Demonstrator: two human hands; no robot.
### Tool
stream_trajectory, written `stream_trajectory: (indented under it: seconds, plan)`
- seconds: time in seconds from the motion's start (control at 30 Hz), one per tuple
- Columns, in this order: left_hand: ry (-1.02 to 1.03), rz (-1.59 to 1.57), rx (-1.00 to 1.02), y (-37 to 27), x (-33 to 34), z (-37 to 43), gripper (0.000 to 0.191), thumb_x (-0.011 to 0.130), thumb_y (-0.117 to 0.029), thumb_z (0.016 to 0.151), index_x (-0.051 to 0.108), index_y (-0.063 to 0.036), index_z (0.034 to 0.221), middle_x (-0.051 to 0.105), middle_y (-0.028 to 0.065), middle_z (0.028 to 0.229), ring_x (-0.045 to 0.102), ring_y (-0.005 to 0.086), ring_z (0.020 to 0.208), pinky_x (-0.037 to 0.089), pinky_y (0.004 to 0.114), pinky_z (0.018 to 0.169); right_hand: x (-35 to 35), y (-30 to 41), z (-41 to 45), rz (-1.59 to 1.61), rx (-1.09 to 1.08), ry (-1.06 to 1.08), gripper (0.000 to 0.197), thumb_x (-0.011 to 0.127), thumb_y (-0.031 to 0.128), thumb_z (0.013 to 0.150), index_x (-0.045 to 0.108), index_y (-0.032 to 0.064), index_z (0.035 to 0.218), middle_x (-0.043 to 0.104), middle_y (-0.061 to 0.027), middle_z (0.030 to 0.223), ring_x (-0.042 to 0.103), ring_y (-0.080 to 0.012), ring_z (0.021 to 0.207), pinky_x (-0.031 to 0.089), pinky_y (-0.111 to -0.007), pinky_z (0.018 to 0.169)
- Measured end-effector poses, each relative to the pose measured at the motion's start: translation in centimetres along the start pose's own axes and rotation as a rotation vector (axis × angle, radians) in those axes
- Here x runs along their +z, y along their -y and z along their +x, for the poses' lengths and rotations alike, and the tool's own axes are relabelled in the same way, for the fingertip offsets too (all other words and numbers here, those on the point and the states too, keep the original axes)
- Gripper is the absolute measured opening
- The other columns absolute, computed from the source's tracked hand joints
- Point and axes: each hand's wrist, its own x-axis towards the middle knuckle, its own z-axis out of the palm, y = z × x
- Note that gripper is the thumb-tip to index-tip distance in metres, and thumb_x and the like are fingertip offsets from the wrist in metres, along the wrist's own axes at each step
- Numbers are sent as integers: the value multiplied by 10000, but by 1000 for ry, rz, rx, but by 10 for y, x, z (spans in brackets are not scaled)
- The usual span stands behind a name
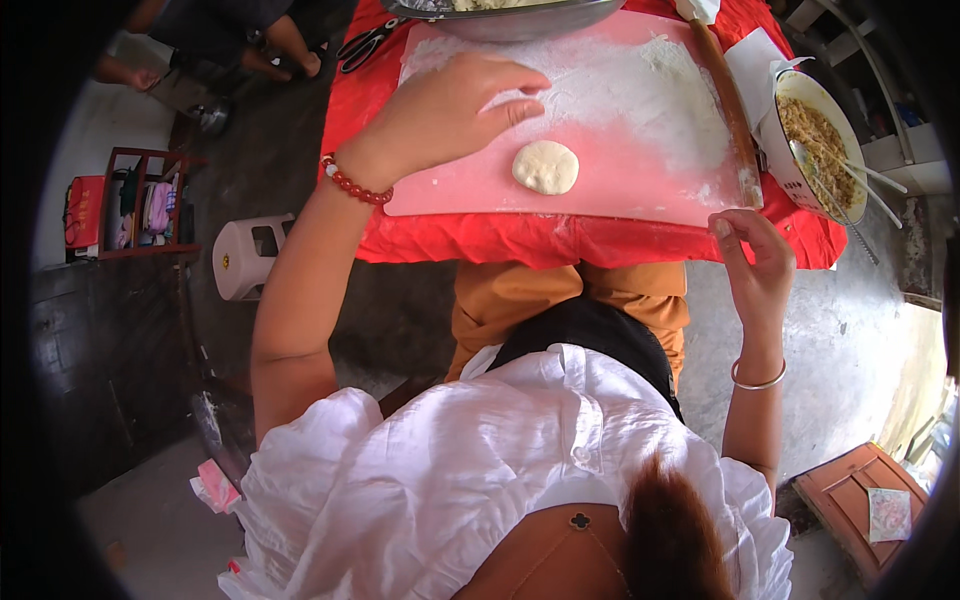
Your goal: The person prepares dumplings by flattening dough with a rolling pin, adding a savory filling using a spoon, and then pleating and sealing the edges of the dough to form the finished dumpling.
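Observation:
A round, flattened piece of dough (546, 167) lies on a pink, flour-dusted mat (457, 187). Above and left of the dough, my left hand (469, 105) hangs over the mat. Its fingers are bent, with a gap between them and the thumb, and nothing shows in it. My right hand (757, 251) is at the mat's front right corner, thumb and index fingertips close together at the edge. Whether they pinch the mat I cannot tell. Just beyond that hand, a wooden rolling pin (727, 105) lies along the mat's right side.
A red cloth (465, 238) covers the table. At the right stands a bowl of filling (817, 142) with a spoon and chopsticks. A metal basin (510, 24) and black-handled scissors (367, 49) are at the far side. A plastic stool (244, 259) stands left; another person (217, 34) is upper left.

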Motion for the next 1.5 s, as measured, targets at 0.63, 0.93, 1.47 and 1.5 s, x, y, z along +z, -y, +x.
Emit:
stream_trajectory:
  seconds: [0.63,0.93,1.47,1.5]
  plan:
    - [-336,-640,-287,6,91,1,433,510,-240,966,462,10,1316,509,167,1329,454,255,1267,346,345,1059,-13,-10,61,-553,-161,-154,204,652,124,821,646,-6,979,652,-149,847,645,-273,764,522,-365,702]
    - [-201,-97,-241,-16,77,-28,207,634,-100,838,642,-12,1025,632,140,978,592,314,932,474,393,830,17,-39,99,-1041,29,-17,234,555,210,895,597,-14,845,658,-231,805,664,-376,753,540,-447,680]
    - [-607,-807,-523,40,89,-3,283,680,-81,856,597,39,1098,680,128,929,659,143,799,550,264,664,-32,-1,8,429,309,116,280,611,195,924,541,-8,1103,522,-5,819,497,-73,695,404,-217,600]
    - [-604,-911,-494,33,93,6,291,685,-88,853,613,39,1105,679,132,934,659,150,799,551,271,677,-33,-7,8,433,305,113,280,611,195,924,541,-8,1103,522,-5,819,497,-73,695,404,-217,600]
